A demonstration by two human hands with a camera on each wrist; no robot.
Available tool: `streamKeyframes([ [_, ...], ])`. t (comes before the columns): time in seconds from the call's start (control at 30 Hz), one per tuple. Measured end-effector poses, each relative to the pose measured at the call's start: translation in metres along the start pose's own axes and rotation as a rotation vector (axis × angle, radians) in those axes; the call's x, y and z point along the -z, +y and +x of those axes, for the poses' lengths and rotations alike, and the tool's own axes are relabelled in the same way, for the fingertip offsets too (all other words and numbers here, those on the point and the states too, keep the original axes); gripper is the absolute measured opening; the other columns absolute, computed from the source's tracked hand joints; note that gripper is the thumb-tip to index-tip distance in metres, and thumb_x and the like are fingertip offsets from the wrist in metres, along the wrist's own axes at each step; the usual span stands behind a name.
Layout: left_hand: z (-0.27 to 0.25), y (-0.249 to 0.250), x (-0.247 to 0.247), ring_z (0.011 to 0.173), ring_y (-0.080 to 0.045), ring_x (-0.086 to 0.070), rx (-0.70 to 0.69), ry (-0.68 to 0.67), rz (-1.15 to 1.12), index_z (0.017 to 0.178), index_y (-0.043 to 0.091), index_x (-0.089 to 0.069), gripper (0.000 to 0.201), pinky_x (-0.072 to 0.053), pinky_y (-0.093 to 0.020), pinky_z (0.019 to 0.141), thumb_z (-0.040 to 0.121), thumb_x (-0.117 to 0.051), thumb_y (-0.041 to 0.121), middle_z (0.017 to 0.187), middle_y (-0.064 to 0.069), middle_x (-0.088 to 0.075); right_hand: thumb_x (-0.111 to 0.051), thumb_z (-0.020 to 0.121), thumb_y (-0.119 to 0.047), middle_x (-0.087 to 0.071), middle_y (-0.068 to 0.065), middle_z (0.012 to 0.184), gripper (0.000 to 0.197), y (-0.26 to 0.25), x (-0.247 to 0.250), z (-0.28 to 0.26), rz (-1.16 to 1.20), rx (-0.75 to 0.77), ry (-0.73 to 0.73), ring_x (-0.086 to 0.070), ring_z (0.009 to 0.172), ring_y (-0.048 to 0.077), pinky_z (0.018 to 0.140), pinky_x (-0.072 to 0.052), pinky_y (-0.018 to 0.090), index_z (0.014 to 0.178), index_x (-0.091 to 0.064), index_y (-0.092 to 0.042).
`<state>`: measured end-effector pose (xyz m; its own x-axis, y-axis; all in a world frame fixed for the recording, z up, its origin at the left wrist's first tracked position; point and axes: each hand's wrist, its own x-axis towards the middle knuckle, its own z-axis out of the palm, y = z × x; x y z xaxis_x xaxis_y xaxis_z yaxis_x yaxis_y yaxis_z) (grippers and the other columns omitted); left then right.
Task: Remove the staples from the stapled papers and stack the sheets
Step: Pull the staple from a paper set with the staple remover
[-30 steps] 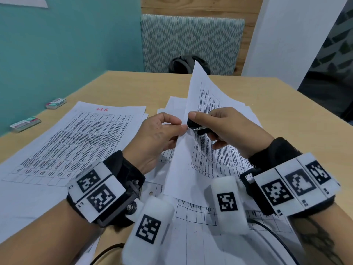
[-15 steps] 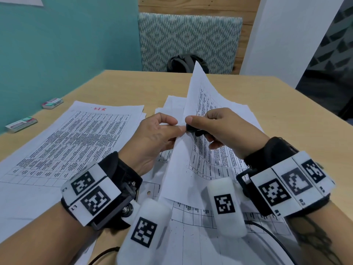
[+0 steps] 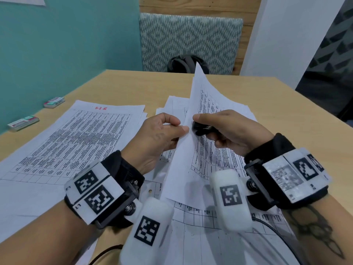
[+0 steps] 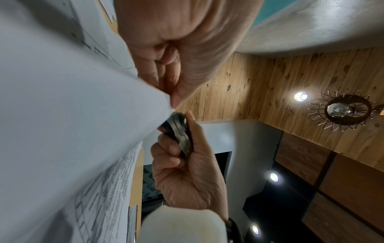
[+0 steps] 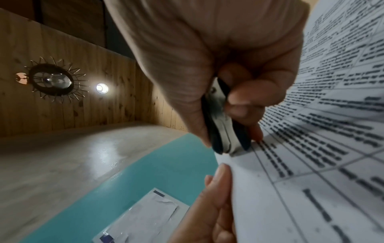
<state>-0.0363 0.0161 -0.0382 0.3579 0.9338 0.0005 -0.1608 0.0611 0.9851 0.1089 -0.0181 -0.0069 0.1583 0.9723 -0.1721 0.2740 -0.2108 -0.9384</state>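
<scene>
Two piles of printed sheets are seen on the wooden table (image 3: 118, 83), and from them the progress can be judged. Left of the raised stapled papers (image 3: 198, 115), a neat stack of sheets (image 3: 80, 134) lies flat, so part of the work appears done. Under and behind the raised papers a looser heap of sheets (image 3: 219, 241) is spread, and whether any of these are stapled cannot be told. The staple being worked on is hidden by the tool, so its removal is judged unfinished, with separating and stacking of these sheets left.

The stapled papers are held off the table in front of the person. Their near corner is pinched between thumb and curled fingers of the left hand (image 3: 160, 134). Just right of that corner a black staple remover (image 4: 178, 131) is gripped by the right hand (image 3: 225, 131), thumb above and fingers curled beneath, and its metal jaws are pressed closed against the paper's edge at the corner.

The long axis of the papers is tilted steeply, rising from the pinched corner to a far corner that points up and away towards the patterned chair back (image 3: 191, 41). The printed face is turned towards the right hand.
</scene>
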Motion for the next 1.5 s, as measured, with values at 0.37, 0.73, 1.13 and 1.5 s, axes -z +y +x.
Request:
streamKeyframes([
  [0.37, -0.001, 0.003, 0.002, 0.048, -0.006, -0.059, 0.053, -0.056, 0.061, 0.086, 0.014, -0.053, 0.027, -0.044, -0.014, 0.044, 0.073, -0.069, -0.003, 0.076, -0.005, -0.059, -0.064, 0.084, -0.028, -0.057, 0.005, 0.061, 0.025, -0.003, 0.002, -0.001, -0.147, 0.145, -0.022, -0.033, 0.037, 0.002, 0.037, -0.026, 0.013, 0.073, -0.068, -0.006],
  [0.73, 0.0, 0.003, -0.002, 0.068, -0.017, -0.055, 0.104, 0.025, 0.089, 0.083, 0.016, -0.045, 0.031, -0.039, -0.024, 0.059, 0.074, -0.067, -0.004, 0.076, -0.006, -0.058, -0.068, 0.078, -0.029, -0.052, 0.005, 0.06, 0.033, -0.009, -0.011, -0.007, -0.416, 0.23, 0.141, -0.035, 0.045, 0.011, 0.047, -0.025, 0.025, 0.078, -0.066, 0.004],
  [1.13, 0.006, -0.002, 0.005, 0.056, -0.013, -0.056, 0.171, 0.055, 0.107, 0.095, 0.011, -0.052, 0.024, -0.046, -0.021, 0.052, 0.079, -0.059, -0.006, 0.076, -0.004, -0.058, -0.065, 0.079, -0.03, -0.053, 0.005, 0.059, 0.032, -0.01, 0.004, -0.01, -0.568, 0.183, 0.292, -0.037, 0.048, 0.016, 0.044, -0.025, 0.025, 0.075, -0.066, 0.002],
  [1.5, 0.005, -0.004, 0.001, 0.088, -0.03, -0.062, 0.174, -0.015, 0.058, 0.11, -0.001, -0.059, 0.027, -0.047, -0.046, 0.09, 0.083, -0.058, -0.001, 0.11, -0.022, -0.065, -0.056, 0.088, -0.045, -0.066, 0.003, 0.077, 0.034, -0.008, 0.019, -0.003, -0.202, 0.112, 0.156, -0.043, 0.043, 0.005, 0.043, -0.035, 0.017, 0.081, -0.073, -0.017],
])
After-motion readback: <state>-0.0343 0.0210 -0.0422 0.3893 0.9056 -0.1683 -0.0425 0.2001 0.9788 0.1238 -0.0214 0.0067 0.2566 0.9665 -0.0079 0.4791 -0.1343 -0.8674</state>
